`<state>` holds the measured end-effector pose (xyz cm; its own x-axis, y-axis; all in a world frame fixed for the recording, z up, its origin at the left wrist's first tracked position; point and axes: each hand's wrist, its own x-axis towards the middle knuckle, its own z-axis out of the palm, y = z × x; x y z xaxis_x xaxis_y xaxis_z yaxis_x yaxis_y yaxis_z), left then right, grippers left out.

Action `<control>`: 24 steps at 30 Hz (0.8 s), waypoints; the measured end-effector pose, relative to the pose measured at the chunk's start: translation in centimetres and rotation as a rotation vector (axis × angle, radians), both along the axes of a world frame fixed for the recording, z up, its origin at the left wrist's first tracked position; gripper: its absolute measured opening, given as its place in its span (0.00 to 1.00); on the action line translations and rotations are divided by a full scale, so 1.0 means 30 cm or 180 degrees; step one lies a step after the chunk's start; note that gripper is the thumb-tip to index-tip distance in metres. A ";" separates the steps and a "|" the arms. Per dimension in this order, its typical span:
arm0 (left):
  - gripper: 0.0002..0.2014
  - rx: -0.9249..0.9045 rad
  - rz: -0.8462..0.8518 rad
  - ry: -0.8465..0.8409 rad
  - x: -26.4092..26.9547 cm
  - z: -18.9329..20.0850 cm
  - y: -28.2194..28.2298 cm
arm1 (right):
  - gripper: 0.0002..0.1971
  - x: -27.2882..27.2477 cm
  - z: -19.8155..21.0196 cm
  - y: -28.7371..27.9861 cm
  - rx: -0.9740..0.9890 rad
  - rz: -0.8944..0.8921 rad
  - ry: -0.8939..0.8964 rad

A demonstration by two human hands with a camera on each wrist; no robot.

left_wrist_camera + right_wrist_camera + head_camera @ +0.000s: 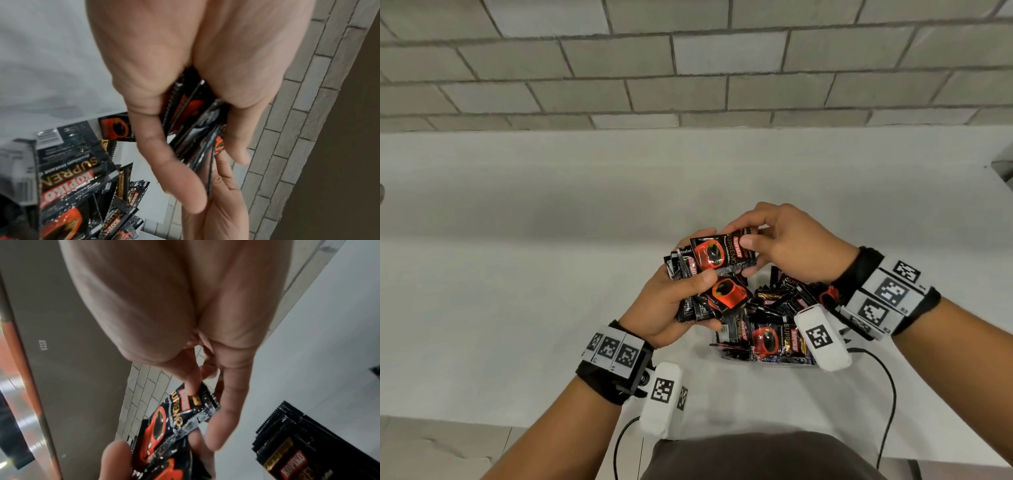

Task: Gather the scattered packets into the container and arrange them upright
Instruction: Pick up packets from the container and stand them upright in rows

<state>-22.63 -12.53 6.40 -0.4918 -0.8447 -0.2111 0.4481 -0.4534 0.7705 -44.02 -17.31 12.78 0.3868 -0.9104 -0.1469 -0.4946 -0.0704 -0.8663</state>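
My left hand (678,291) grips a stack of black and red coffee packets (709,298) above the table; in the left wrist view the stack (197,123) sits edge-on between thumb and fingers. My right hand (774,240) pinches the right end of the top packet (722,253), which lies face up on the stack. The right wrist view shows that packet (185,412) held between thumb and fingers. Below and to the right stands a clear container (767,359) with more packets (774,335) lying jumbled inside; the container wall (26,162) shows at the left.
The white table (517,274) runs to a grey brick wall (688,68) at the back. Black cables (890,394) trail from the wrist cameras over the table's near edge. Another bundle of packets (298,443) shows at the lower right of the right wrist view.
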 end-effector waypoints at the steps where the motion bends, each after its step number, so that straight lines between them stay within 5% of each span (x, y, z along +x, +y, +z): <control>1: 0.40 0.0006 0.0014 0.0008 0.003 0.000 -0.002 | 0.13 -0.002 0.004 0.000 0.0075 0.0012 -0.0045; 7: 0.26 -0.0114 0.0378 0.0074 0.060 0.018 -0.028 | 0.11 -0.042 0.019 -0.058 -0.0410 -0.0630 0.0166; 10: 0.19 -0.0004 0.0705 -0.0116 0.107 0.014 -0.035 | 0.15 -0.057 -0.004 -0.076 -0.0592 -0.0420 0.0672; 18: 0.23 0.0113 0.0747 -0.0393 0.127 -0.008 -0.015 | 0.09 0.042 -0.113 -0.058 -0.0433 0.0452 0.1426; 24: 0.25 0.0166 0.0684 -0.0499 0.115 -0.016 0.001 | 0.08 0.066 -0.155 -0.079 -0.0574 0.0317 0.1793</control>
